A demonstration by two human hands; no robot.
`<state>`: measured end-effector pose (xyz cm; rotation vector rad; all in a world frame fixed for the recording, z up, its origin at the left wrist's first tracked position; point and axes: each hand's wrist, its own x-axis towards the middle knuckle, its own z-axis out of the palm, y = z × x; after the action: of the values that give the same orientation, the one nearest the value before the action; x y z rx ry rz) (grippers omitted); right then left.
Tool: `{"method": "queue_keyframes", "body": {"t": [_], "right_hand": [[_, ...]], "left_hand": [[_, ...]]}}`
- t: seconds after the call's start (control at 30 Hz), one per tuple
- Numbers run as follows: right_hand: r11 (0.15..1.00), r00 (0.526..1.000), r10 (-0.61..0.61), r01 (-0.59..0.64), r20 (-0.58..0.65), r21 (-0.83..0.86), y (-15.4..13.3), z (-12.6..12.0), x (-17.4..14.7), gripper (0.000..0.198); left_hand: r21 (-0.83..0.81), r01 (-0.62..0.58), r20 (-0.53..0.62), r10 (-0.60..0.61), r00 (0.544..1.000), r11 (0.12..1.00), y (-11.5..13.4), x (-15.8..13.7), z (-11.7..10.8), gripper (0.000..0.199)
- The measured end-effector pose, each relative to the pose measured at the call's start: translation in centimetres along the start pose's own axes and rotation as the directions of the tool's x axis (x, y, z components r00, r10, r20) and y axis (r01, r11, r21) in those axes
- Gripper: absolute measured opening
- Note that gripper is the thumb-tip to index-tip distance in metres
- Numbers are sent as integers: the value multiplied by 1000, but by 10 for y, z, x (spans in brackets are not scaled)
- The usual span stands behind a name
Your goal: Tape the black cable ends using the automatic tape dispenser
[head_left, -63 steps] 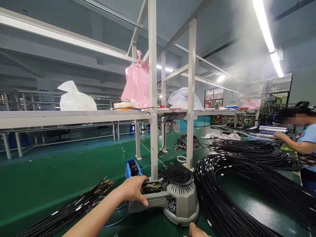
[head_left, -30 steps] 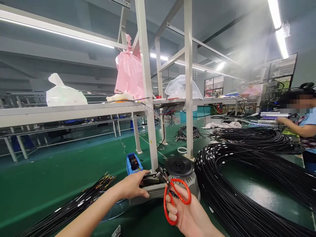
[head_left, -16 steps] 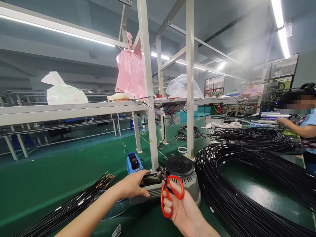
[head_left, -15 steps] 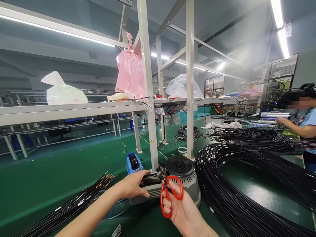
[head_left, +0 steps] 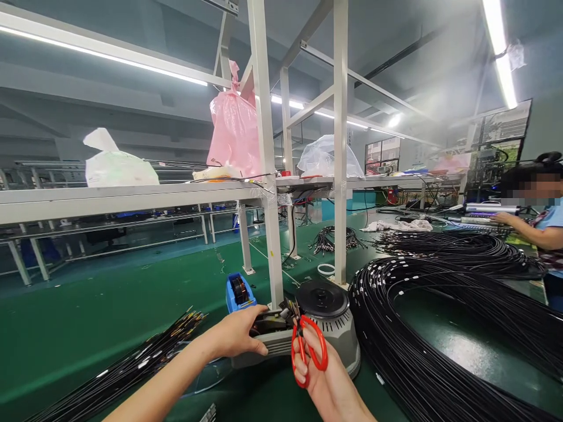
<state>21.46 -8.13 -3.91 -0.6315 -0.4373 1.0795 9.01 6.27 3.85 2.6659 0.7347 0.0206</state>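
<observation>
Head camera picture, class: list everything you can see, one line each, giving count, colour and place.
tape machine: one, grey, bench front centre
scissors: one pair, red handles, at the machine
tape holder: one, blue, behind the machine
cable coils: two big heaps, black, right
wire bundle: one, black, lower left
bags: three, pink, white, clear, on the shelf
co-worker: one, far right
left hand: on the machine
right hand: holding the scissors

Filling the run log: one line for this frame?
left hand: on grey tape dispenser | right hand: holds red scissors, tips at dispenser | black cable coil right
</observation>
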Motion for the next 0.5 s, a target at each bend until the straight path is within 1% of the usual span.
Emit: {"method": "queue_keyframes", "body": {"t": [0.1, 0.2, 0.3, 0.37, 0.43, 0.47, 0.5], "right_hand": [[999, 998, -53, 53, -31, -8, -9, 3, -1, 32], [992, 991, -127, 126, -42, -27, -28, 10, -9, 25], [984, 985, -163, 158, -63, -84, -49, 14, -22, 24], [971, 981, -178, 163, -77, -172, -58, 10, -30, 25], [933, 981, -181, 149, -69, -327, -60, -3, -37, 27], [895, 985, -164, 124, -57, -429, -59, -12, -39, 29], [833, 989, -140, 92, -46, -546, -56, -22, -41, 31]], "left_hand": [[-1, 13, 4, -13, 1000, 1000, 2, -1, -1, 84], [18, 17, -1, -17, 1000, 1000, 4, -3, -3, 83], [27, 9, 3, -9, 1000, 1000, 4, -4, -3, 83], [25, 10, 9, -10, 1000, 1000, 3, -4, -3, 85], [24, 5, 4, -5, 1000, 1000, 1, -5, -2, 86], [24, -1, -3, 2, 1000, 1000, 0, -5, -1, 87], [26, -8, -11, 9, 1000, 1000, -1, -5, 0, 88]]}}
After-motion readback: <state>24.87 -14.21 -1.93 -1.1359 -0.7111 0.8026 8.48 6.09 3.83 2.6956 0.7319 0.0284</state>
